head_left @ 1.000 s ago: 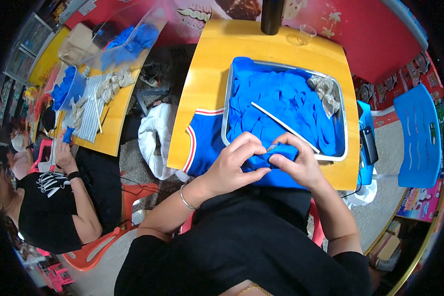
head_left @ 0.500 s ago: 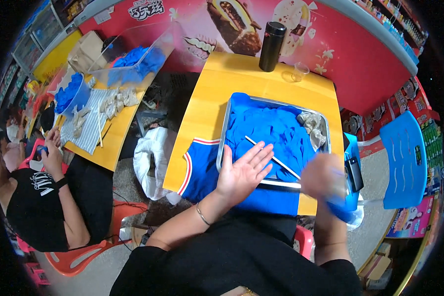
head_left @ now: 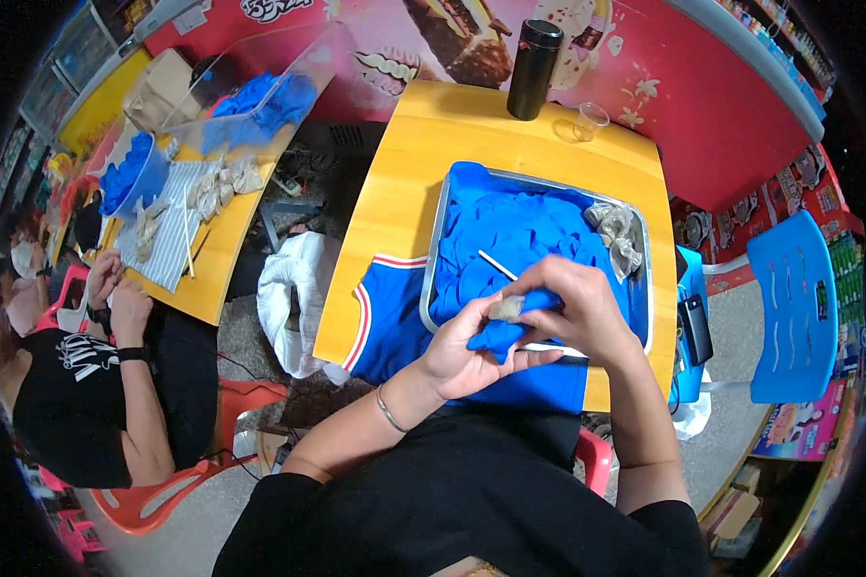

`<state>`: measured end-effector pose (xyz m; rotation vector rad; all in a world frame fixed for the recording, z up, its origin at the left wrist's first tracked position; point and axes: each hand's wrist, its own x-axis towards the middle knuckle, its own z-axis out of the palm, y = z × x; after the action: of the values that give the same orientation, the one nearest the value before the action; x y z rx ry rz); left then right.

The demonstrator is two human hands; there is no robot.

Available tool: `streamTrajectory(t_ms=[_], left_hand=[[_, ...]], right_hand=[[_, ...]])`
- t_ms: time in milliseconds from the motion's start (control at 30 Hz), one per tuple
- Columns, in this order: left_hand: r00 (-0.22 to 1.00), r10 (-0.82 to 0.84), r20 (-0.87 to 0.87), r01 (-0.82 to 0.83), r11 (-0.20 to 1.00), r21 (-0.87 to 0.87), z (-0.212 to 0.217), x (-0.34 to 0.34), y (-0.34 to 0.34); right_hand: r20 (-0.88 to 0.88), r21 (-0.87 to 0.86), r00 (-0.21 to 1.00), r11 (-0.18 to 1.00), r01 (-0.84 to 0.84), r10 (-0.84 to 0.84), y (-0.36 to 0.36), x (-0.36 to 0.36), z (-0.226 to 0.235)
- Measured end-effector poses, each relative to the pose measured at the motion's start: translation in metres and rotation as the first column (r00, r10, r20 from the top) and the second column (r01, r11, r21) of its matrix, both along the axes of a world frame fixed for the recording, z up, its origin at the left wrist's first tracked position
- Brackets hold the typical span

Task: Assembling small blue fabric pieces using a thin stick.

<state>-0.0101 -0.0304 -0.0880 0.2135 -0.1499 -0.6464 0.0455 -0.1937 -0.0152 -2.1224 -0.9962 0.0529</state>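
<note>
blue piece (head_left: 496,338) sits in hands (head_left: 587,306) over tray's rim (head_left: 649,298).

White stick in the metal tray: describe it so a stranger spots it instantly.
On the yellow table right before the wearer sits a silver metal tray of blue pieces. On them lies the stick, partly hidden by the right hand. Among crumpled, bunched neighbours, it alone is thin, straight and white.

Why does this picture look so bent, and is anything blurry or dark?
Head view: the fisheye lens bows straight edges, like the grey counter edge; head view: black corners surround the rounded image; head view: left hand and right hand look fairly sharp, while the person in pink is smeared.
</note>
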Motion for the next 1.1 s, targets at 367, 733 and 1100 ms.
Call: streamTrajectory(t_ms=[367,733,1100], left_hand=[[0.89,0.452,0.064,-0.448,0.838,0.313,0.008,0.007,-0.003],[0.875,0.476,0.084,-0.453,0.747,0.487,-0.009,-0.001,-0.001],[0.453,-0.122,0.883,-0.825,0.32,0.467,0.014,0.01,0.03]], right_hand=[[0.27,0.186,0.933,0.964,0.191,-0.237,0.016,-0.028,-0.025],[-0.007,0.085,0.964,0.96,0.265,-0.266,0.012,-0.035,-0.026],[-0.216,0.082,0.976,0.996,0.025,-0.006,-0.015,-0.026,-0.005]])
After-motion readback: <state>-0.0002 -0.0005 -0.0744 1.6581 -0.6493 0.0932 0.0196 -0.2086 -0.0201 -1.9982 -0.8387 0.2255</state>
